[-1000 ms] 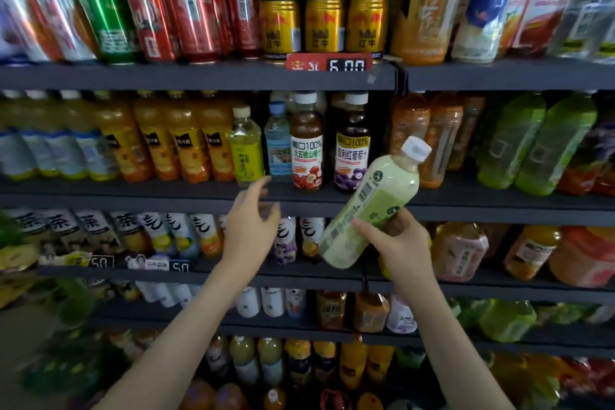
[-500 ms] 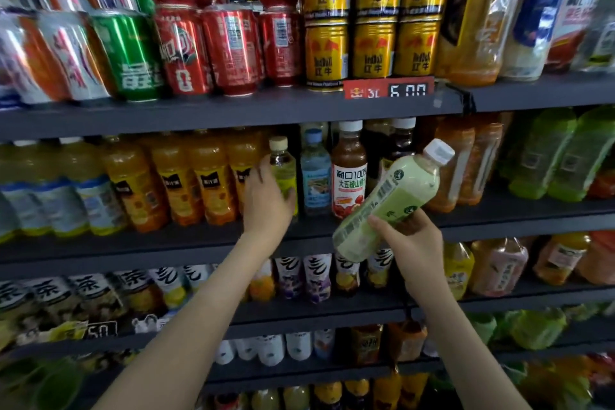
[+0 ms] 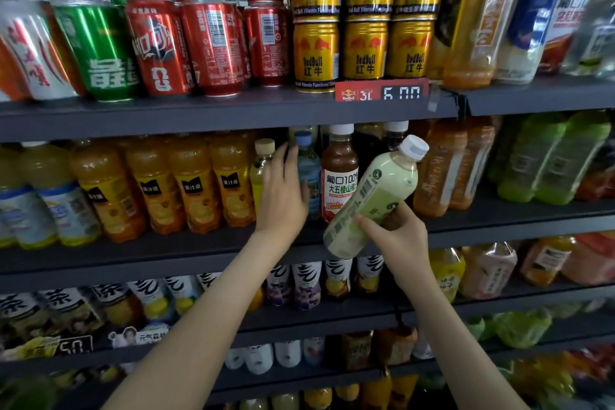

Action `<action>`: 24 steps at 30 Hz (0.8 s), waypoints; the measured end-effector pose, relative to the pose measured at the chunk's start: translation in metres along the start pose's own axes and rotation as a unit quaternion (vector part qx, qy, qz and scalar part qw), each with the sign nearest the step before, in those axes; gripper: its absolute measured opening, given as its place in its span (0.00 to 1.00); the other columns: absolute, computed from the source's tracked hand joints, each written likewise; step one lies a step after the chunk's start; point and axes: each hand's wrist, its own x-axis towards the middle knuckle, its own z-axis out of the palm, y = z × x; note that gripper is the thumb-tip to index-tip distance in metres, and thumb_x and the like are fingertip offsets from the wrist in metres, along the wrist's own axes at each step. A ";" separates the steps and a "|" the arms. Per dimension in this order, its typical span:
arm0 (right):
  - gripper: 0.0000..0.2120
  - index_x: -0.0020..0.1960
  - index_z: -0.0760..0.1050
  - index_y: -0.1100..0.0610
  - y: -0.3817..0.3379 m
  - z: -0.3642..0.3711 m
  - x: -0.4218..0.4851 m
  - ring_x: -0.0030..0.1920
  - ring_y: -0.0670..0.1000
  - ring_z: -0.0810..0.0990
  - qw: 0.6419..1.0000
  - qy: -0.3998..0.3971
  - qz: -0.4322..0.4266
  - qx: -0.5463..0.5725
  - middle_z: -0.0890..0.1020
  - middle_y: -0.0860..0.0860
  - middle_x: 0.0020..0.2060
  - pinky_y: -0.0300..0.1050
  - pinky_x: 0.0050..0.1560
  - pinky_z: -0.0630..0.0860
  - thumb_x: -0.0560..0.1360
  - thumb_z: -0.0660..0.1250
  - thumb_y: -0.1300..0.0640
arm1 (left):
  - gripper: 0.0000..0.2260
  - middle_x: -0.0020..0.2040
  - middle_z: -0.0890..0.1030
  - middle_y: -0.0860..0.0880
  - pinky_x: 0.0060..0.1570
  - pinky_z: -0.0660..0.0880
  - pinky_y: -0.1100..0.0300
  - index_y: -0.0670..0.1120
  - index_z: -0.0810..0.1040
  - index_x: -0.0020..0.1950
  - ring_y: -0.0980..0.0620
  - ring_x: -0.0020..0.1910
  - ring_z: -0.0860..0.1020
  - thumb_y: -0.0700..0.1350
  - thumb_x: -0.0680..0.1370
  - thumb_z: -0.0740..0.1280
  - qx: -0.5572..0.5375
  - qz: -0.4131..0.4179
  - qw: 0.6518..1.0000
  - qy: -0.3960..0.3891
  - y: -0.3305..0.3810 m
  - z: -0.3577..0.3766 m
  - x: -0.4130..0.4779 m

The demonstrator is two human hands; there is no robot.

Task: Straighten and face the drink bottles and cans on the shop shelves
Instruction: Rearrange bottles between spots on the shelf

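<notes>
Left of the brown white-capped juice bottle point(image 3: 339, 176), left hand point(image 3: 283, 200): fingers straight, at the small clear blue-capped water bottle point(image 3: 308, 173); square it gently.
Right hand point(image 3: 399, 236): grips the tilted pale-green plastic bottle point(image 3: 382, 186); keep it clear.

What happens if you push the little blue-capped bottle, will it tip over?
It could tip: the blue-capped bottle is tall and slim. The brown juice bottle close beside it would probably catch it. Its smooth plastic may slide on the shelf first.

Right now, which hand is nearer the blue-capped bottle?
Left. The left hand is right at the blue-capped bottle, on its left side; the right hand is lower right, gripping the pale green bottle.
</notes>
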 end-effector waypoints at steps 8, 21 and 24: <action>0.16 0.55 0.79 0.55 -0.004 -0.018 0.003 0.50 0.40 0.82 0.999 -0.010 -0.039 -0.006 0.84 0.43 0.48 0.35 0.47 0.79 0.69 0.76 0.61 | 0.27 0.69 0.67 0.44 0.54 0.69 0.61 0.45 0.61 0.74 0.47 0.58 0.75 0.49 0.77 0.66 -0.126 -0.081 0.988 -0.031 0.034 0.008 0.015; 0.16 0.56 0.79 0.56 -0.002 -0.056 0.003 0.50 0.42 0.82 0.998 0.038 -0.035 0.021 0.84 0.45 0.49 0.35 0.47 0.79 0.69 0.76 0.60 | 0.31 0.66 0.66 0.40 0.58 0.69 0.52 0.39 0.63 0.68 0.41 0.65 0.67 0.54 0.73 0.70 -0.001 -0.158 0.987 -0.036 0.065 0.045 0.025; 0.17 0.57 0.79 0.56 -0.003 -0.059 0.005 0.51 0.42 0.82 0.998 0.042 -0.034 0.023 0.84 0.45 0.50 0.37 0.47 0.79 0.69 0.76 0.59 | 0.33 0.66 0.65 0.40 0.60 0.69 0.51 0.39 0.62 0.69 0.41 0.65 0.67 0.54 0.73 0.70 -0.001 -0.175 0.984 -0.039 0.068 0.047 0.028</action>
